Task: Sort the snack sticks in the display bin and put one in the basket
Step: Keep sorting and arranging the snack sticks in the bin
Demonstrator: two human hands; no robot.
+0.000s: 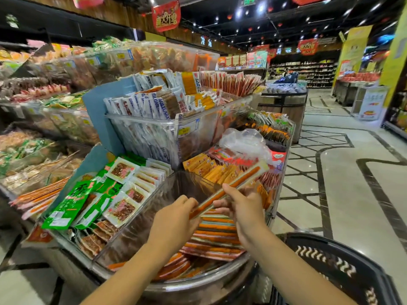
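Note:
A long orange snack stick (236, 183) in a clear wrapper slants up to the right above the clear display bin (136, 236). My left hand (176, 219) pinches its lower end. My right hand (242, 208) grips it near the middle. Beneath my hands, several more orange sticks (215, 238) lie stacked flat in the bin. A dark shopping basket (334, 267) with a zigzag pattern hangs at the lower right, by my right forearm.
Green and white snack packs (103, 194) fill the bin to the left. Orange packets (211, 168) and a crumpled plastic bag (244, 139) lie behind the sticks. A higher bin of white packets (154, 119) stands further back. Tiled aisle floor (343, 172) stretches right.

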